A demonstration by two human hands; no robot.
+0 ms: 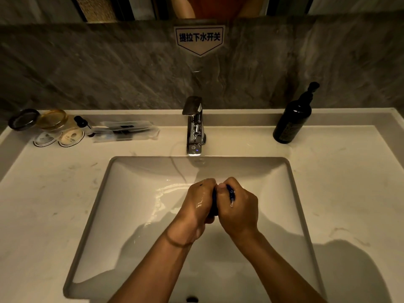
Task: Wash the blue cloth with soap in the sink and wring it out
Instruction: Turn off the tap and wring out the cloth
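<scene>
While both fists close over the middle of the sink (135,193), we note the left hand (197,206) and right hand (239,209) pressed knuckle to knuckle, each clenched around the blue cloth (215,203) (only a dark strip shows between them, plus a sliver at the right fingers). We see wet skin on both hands. Behind stands the faucet (194,125), and a dark pump bottle (294,119) sits on the counter (341,182) to the right.
</scene>
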